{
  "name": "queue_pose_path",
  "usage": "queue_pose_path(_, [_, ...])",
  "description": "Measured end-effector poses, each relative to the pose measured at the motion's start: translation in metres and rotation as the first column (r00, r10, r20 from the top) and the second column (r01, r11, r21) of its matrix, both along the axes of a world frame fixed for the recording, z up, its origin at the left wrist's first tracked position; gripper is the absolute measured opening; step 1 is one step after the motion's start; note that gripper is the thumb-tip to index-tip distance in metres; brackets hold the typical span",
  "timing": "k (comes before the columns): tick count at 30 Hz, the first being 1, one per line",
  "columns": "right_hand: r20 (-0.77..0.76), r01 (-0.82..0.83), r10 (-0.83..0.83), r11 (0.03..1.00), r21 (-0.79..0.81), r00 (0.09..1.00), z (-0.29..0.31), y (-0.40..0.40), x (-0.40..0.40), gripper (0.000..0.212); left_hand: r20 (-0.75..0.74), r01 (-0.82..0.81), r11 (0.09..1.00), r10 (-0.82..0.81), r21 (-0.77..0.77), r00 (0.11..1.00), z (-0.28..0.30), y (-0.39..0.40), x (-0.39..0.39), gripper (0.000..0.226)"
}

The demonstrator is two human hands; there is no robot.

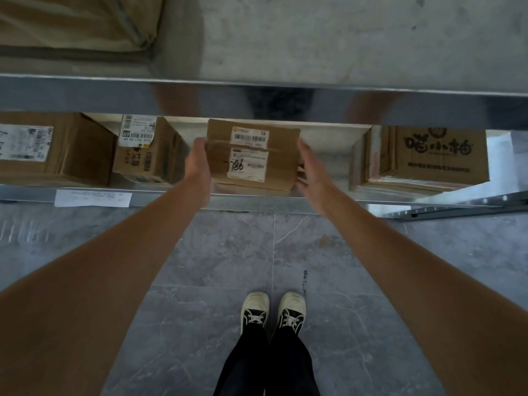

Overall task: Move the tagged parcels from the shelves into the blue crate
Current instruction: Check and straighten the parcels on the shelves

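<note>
A brown cardboard parcel (pixel 278 164) with white barcode labels and a handwritten number sits at the front of the lower shelf (pixel 171 197), straight ahead of me. My left hand (pixel 198 162) presses flat against its left side. My right hand (pixel 310 165) grips its right side, fingers partly curled under the edge. The parcel is held between both hands and looks slightly tilted at the shelf's lip. No blue crate is in view.
More cardboard parcels stand on the same shelf: two at the left (pixel 57 150) (pixel 143 151), one printed box at the right (pixel 428 157). A metal shelf (pixel 285 101) runs just above. A paper tag (pixel 93 198) hangs on the shelf edge. My feet (pixel 273 311) stand on grey tiles.
</note>
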State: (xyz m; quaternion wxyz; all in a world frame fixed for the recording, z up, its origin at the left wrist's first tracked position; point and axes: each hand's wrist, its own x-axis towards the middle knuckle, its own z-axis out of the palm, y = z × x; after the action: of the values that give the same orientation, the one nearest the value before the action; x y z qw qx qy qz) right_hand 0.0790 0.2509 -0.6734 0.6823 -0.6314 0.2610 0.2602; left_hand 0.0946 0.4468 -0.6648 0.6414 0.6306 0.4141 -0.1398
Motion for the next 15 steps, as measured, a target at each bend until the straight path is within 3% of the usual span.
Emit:
queue_pose_path(5, [0.02,-0.043,0.043,0.999,-0.016,0.999,-0.019,0.043,0.011,0.079,0.039,-0.119,0.993,0.118,0.027,0.992,-0.025,0.035,-0.001,0.039])
queue_pose_path(9, [0.07,-0.039,0.041,0.999,-0.029,0.997,-0.016,0.048,0.011,0.049,0.112,-0.14,0.972,0.12,0.187,0.986,-0.011,0.03,-0.002,0.043])
queue_pose_path(12, [0.106,0.072,-0.045,0.96,-0.271,0.993,-0.014,0.028,0.005,0.065,0.315,-0.282,0.913,0.186,0.295,0.931,0.009,0.0,-0.014,0.052])
queue_pose_path(15, [0.287,0.246,-0.128,0.872,-0.424,0.949,-0.004,-0.023,-0.005,0.037,0.418,-0.203,0.899,0.024,0.389,0.908,0.026,-0.061,-0.032,0.052])
